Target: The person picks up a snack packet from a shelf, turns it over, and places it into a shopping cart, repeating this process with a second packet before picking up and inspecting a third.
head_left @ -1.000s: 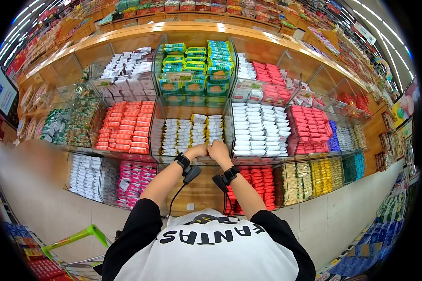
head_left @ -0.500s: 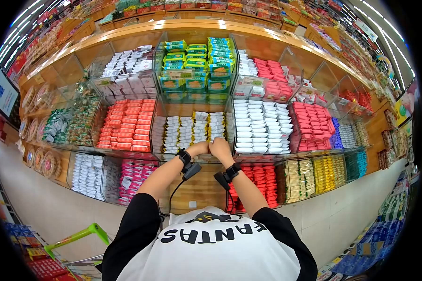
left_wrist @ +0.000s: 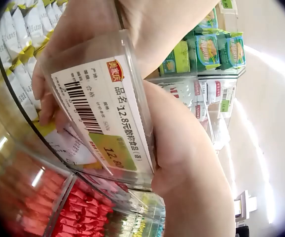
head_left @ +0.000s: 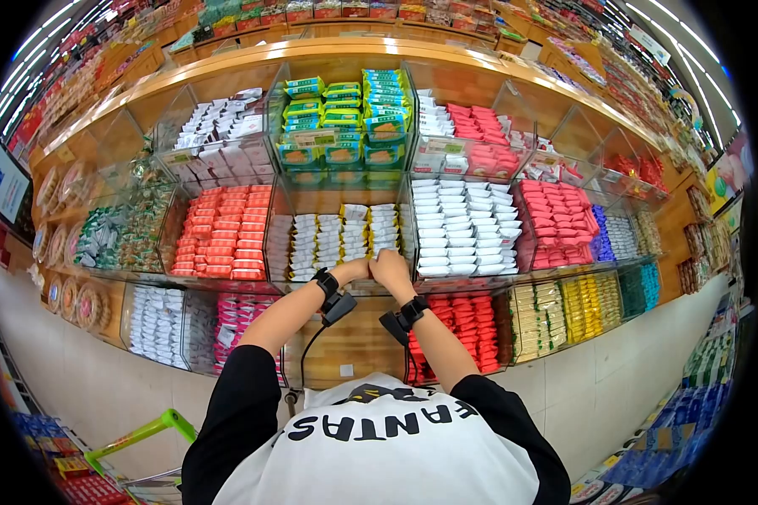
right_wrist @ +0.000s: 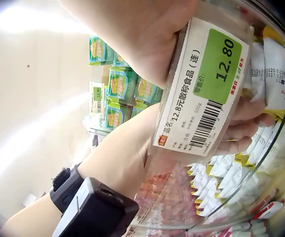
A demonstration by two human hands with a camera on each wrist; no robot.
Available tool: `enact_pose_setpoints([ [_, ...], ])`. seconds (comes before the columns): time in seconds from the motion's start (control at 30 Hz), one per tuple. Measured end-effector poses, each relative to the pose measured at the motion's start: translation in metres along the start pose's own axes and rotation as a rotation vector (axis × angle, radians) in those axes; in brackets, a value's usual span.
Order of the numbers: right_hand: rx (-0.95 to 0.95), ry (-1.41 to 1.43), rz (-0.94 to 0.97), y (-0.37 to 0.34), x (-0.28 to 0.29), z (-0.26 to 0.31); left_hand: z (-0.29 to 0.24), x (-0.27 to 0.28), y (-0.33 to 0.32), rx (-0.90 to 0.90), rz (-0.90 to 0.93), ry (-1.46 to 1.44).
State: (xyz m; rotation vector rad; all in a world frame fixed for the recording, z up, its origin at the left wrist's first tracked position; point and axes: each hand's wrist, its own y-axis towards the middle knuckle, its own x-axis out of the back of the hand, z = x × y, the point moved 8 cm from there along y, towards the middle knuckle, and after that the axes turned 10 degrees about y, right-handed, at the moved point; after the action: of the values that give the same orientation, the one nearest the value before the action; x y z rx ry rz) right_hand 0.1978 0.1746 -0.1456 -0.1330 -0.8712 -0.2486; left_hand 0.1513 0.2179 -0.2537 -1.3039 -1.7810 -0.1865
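In the head view, my left hand (head_left: 351, 270) and right hand (head_left: 392, 268) meet at the front wall of the middle bin, over its rows of small white-and-yellow snack packets (head_left: 328, 240). Through the clear front wall, behind the price tag (left_wrist: 100, 113), fingers (left_wrist: 48, 106) show right beside a tilted white packet (left_wrist: 76, 143) in the left wrist view. The right wrist view gives bent fingers (right_wrist: 241, 126) next to a white packet (right_wrist: 280, 74) with a printed date. The tag hides much of both hands, and I cannot tell whether either one grips a packet.
Clear-walled bins surround the hands: orange packets (head_left: 227, 227) to the left, white packets (head_left: 463, 227) to the right, green packets (head_left: 341, 118) behind and red packets (head_left: 463, 328) below. A green-handled cart (head_left: 143, 429) stands at lower left.
The hands stay together at the same corner of the middle bin, their poses barely altered. The head view has shifted slightly.
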Motion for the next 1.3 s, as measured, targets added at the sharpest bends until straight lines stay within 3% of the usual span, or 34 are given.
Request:
enact_pose_setpoints([
  [0.57, -0.005, -0.001, 0.018, 0.001, 0.000, 0.001, -0.011, 0.016, -0.017, 0.112, -0.008, -0.111],
  [0.83, -0.026, -0.005, 0.053, 0.002, -0.003, -0.002, -0.030, 0.033, -0.030, 0.042, -0.094, -0.070],
  [0.97, -0.025, -0.012, 0.039, 0.002, -0.003, -0.001, -0.016, 0.021, -0.017, -0.003, -0.096, -0.185],
  [1.07, -0.031, 0.006, 0.044, 0.002, -0.002, -0.002, -0.007, 0.013, -0.012, 0.070, -0.016, -0.113],
  [1.3, -0.002, 0.026, 0.018, 0.001, -0.002, -0.001, 0.008, -0.001, 0.001, -0.034, -0.042, -0.245],
])
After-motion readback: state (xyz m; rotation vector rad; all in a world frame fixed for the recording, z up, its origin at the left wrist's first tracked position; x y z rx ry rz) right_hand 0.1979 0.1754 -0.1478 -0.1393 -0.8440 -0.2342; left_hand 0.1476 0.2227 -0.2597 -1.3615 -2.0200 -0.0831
